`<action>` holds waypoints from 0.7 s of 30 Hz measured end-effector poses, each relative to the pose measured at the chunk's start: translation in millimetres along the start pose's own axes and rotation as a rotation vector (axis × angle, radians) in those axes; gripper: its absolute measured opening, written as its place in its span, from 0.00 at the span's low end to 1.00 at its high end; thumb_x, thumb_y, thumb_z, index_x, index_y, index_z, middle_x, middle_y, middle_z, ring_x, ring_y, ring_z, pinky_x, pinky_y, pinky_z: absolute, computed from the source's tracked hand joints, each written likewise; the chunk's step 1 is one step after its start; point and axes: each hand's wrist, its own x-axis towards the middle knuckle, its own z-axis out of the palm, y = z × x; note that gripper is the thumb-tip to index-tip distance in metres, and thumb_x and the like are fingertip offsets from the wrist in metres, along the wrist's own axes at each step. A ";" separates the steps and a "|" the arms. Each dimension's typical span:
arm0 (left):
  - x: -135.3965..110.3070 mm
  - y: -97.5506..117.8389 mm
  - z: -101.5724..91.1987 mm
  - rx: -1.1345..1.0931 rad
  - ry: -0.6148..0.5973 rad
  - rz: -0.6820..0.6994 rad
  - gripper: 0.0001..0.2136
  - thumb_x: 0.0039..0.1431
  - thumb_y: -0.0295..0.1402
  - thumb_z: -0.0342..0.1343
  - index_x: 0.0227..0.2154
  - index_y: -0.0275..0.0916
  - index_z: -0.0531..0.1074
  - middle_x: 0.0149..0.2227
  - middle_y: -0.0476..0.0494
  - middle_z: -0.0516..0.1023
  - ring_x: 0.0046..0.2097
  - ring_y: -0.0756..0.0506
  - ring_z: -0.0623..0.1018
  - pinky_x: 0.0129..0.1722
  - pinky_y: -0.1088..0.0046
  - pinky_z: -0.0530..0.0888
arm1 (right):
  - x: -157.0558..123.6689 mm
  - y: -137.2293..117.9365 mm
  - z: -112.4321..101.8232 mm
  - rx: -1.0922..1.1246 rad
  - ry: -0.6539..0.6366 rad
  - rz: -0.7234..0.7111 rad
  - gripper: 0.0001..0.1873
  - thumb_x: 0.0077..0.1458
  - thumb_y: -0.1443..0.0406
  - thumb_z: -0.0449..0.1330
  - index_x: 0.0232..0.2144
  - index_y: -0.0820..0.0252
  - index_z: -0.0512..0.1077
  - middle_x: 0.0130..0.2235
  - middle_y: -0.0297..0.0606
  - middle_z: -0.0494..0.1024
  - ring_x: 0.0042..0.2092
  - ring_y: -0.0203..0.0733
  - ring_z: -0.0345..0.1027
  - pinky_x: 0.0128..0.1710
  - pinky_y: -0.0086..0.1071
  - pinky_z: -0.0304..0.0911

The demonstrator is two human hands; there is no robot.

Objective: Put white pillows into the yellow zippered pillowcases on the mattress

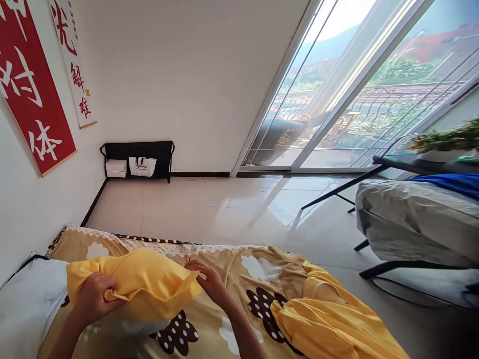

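Note:
A plump yellow pillowcase (145, 271) with filling inside is held up above the bed. My left hand (95, 296) is closed on its left part, the thumb pressing a fold of the cloth. At the other end, my right hand (205, 279) pinches the loose right edge of the pillowcase. White material, perhaps a pillow (142, 326), shows below the yellow cloth. Farther right on the bed lies a second crumpled yellow cloth (333, 314), touched by neither hand.
The bed has a tan floral sheet (228, 269). A white pillow (26, 299) lies at left. Beyond are a low black rack (160, 152) with a white bag (142, 167), and a glass sliding door (318, 99). A covered chair (415, 214) stands at right.

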 end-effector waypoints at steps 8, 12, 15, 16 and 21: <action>-23.1 32.3 -9.4 0.027 -0.059 0.108 0.16 0.54 0.48 0.61 0.25 0.41 0.69 0.26 0.50 0.75 0.29 0.47 0.74 0.34 0.71 0.70 | 11.7 -38.3 33.3 0.332 -0.412 0.080 0.35 0.53 0.41 0.57 0.56 0.55 0.72 0.59 0.45 0.73 0.59 0.52 0.65 0.60 0.47 0.58; -22.5 16.0 -29.3 0.034 -0.034 0.059 0.14 0.57 0.48 0.59 0.29 0.42 0.73 0.35 0.45 0.78 0.40 0.44 0.76 0.43 0.67 0.73 | 23.4 -41.2 60.5 0.330 -0.443 0.094 0.35 0.51 0.40 0.58 0.47 0.60 0.77 0.48 0.46 0.79 0.50 0.51 0.71 0.52 0.44 0.64; -30.6 -23.4 -48.5 0.027 0.069 -0.109 0.12 0.61 0.45 0.54 0.38 0.44 0.77 0.47 0.42 0.79 0.51 0.40 0.76 0.53 0.62 0.71 | 21.2 -32.5 63.6 0.234 -0.354 0.099 0.31 0.52 0.42 0.58 0.42 0.61 0.78 0.43 0.45 0.80 0.45 0.49 0.72 0.46 0.41 0.64; -34.9 -37.4 -53.6 -0.007 0.065 -0.201 0.14 0.60 0.46 0.54 0.42 0.45 0.77 0.50 0.42 0.78 0.54 0.39 0.75 0.55 0.60 0.70 | 18.6 -29.7 63.1 0.212 -0.350 0.098 0.29 0.52 0.43 0.58 0.41 0.60 0.78 0.42 0.44 0.80 0.44 0.48 0.72 0.45 0.40 0.64; -56.0 -74.7 -55.4 -0.566 -0.340 -0.683 0.23 0.54 0.47 0.58 0.51 0.44 0.75 0.50 0.41 0.79 0.52 0.38 0.77 0.52 0.61 0.74 | -1.7 -26.5 63.0 0.254 -0.440 0.112 0.21 0.52 0.48 0.61 0.32 0.60 0.75 0.34 0.38 0.78 0.37 0.41 0.67 0.41 0.35 0.61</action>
